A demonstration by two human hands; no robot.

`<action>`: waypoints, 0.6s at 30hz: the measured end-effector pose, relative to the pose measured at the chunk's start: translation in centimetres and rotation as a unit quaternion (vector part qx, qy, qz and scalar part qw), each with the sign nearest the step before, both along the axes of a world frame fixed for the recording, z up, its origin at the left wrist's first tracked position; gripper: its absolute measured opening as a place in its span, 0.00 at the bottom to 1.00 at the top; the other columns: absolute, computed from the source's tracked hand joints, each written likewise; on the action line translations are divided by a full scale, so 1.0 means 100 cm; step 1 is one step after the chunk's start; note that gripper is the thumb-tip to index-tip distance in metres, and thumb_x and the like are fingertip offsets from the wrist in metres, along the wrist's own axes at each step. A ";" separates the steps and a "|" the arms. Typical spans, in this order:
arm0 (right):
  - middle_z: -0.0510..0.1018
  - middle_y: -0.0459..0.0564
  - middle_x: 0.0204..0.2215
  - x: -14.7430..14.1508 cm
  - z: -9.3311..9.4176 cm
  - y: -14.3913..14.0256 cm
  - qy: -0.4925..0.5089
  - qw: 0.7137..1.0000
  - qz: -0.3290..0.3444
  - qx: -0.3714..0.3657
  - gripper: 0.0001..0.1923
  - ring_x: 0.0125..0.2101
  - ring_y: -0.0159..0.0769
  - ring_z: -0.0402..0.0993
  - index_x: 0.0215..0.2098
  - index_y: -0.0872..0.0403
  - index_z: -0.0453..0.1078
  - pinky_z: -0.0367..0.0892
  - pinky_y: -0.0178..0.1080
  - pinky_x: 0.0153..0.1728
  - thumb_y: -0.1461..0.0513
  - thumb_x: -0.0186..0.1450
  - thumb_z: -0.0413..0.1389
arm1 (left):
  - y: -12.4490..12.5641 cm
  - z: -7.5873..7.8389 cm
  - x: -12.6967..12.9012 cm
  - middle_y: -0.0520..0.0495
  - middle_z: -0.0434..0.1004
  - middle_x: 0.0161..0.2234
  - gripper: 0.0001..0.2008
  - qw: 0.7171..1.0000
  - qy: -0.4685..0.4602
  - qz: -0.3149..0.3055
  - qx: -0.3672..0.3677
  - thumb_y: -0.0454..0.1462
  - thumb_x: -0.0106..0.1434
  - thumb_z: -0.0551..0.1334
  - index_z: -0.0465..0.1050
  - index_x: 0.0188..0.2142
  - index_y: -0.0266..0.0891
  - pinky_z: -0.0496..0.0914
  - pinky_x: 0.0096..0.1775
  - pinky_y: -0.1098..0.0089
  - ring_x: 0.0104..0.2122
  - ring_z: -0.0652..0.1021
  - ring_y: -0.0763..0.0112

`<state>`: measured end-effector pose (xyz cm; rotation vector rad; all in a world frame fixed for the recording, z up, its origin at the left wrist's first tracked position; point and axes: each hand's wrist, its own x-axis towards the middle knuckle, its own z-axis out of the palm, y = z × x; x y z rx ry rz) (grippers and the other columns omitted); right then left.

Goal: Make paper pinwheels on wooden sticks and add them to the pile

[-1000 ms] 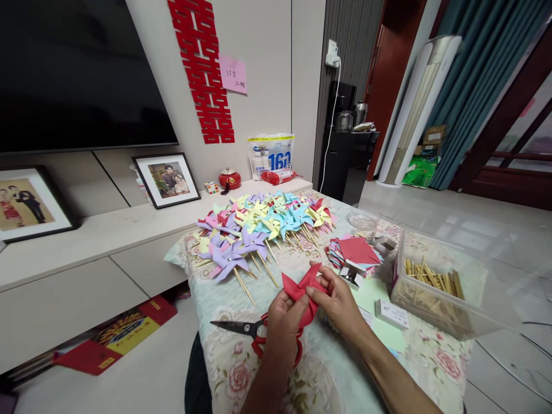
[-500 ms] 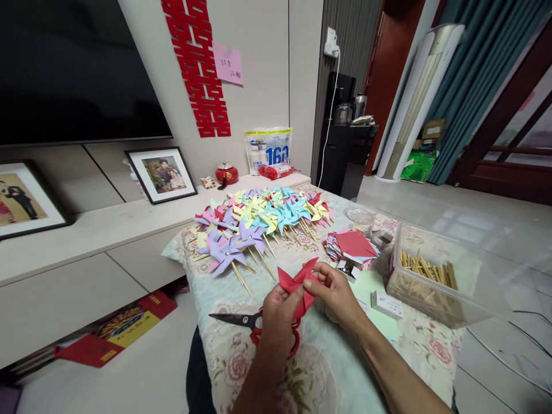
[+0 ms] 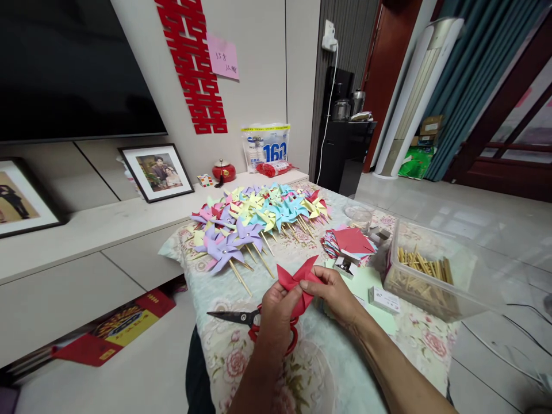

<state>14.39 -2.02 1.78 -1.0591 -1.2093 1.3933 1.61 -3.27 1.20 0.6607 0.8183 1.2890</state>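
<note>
A red paper pinwheel (image 3: 298, 277), its corners folded toward the middle, is held between both my hands above the near part of the table. My left hand (image 3: 278, 307) pinches its lower left side, thumb near the centre. From the right, my right hand (image 3: 334, 290) grips it with the thumb pressed close to the centre. Whether a pin sits under the thumbs is hidden. Partly under my left hand and wrist lie scissors (image 3: 244, 317) with red handles, blades pointing left. Beyond my hands lie several finished pinwheels (image 3: 248, 233) in purple, yellow, blue and pink on wooden sticks.
A stack of coloured paper squares (image 3: 351, 241) lies right of centre. Near it are a small open box (image 3: 345, 265) and a white box (image 3: 383, 299) on green paper. A clear plastic bin (image 3: 425, 307) of wooden sticks stands at the table's right. A flowered cloth (image 3: 241, 359) covers the table.
The camera view has shifted slightly. Both hands keep hold of the red pinwheel, with only a small movement of the fingers near its centre.
</note>
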 end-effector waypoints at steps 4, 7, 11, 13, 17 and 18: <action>0.60 0.39 0.19 0.001 -0.005 0.002 -0.016 1.000 -0.011 0.013 0.16 0.22 0.28 0.53 0.21 0.53 0.62 0.51 0.34 0.26 0.55 0.56 0.63 | 0.000 -0.002 0.000 0.46 0.83 0.29 0.14 1.000 -0.005 -0.016 0.015 0.40 0.48 0.73 0.79 0.33 0.37 0.73 0.36 0.68 0.29 0.81 0.66; 0.59 0.38 0.19 0.002 -0.008 0.004 -0.018 0.999 -0.037 0.025 0.17 0.22 0.28 0.52 0.20 0.52 0.59 0.50 0.34 0.26 0.56 0.56 0.63 | 0.000 -0.002 0.000 0.45 0.83 0.30 0.14 1.000 0.003 -0.024 0.017 0.41 0.50 0.73 0.79 0.34 0.36 0.73 0.33 0.70 0.26 0.79 0.69; 0.59 0.38 0.20 0.003 -0.009 0.005 -0.035 0.998 -0.043 0.036 0.15 0.23 0.28 0.52 0.21 0.53 0.61 0.50 0.34 0.26 0.56 0.56 0.62 | 0.000 -0.001 0.000 0.44 0.84 0.33 0.17 0.999 -0.008 -0.032 0.014 0.42 0.49 0.75 0.79 0.37 0.36 0.74 0.36 0.69 0.31 0.81 0.66; 0.58 0.38 0.20 0.004 -0.010 0.005 -0.053 0.997 -0.031 0.040 0.14 0.23 0.28 0.52 0.21 0.53 0.61 0.50 0.33 0.26 0.56 0.57 0.61 | 0.001 -0.001 0.000 0.44 0.84 0.33 0.18 0.999 -0.014 -0.030 0.012 0.41 0.48 0.75 0.79 0.36 0.37 0.74 0.40 0.67 0.35 0.82 0.63; 0.60 0.39 0.20 0.008 -0.008 0.005 -0.079 0.995 0.000 0.054 0.12 0.23 0.29 0.53 0.23 0.53 0.62 0.51 0.33 0.26 0.58 0.58 0.59 | 0.002 -0.002 -0.001 0.44 0.83 0.31 0.17 1.000 -0.015 -0.027 0.006 0.41 0.46 0.76 0.78 0.33 0.37 0.75 0.41 0.66 0.34 0.83 0.62; 0.60 0.40 0.20 0.008 -0.007 0.005 -0.085 0.995 0.004 0.059 0.11 0.23 0.29 0.53 0.23 0.53 0.63 0.51 0.33 0.26 0.58 0.58 0.58 | 0.002 -0.002 -0.001 0.44 0.83 0.31 0.17 1.000 -0.015 -0.023 0.002 0.41 0.45 0.76 0.78 0.33 0.37 0.75 0.41 0.66 0.34 0.83 0.63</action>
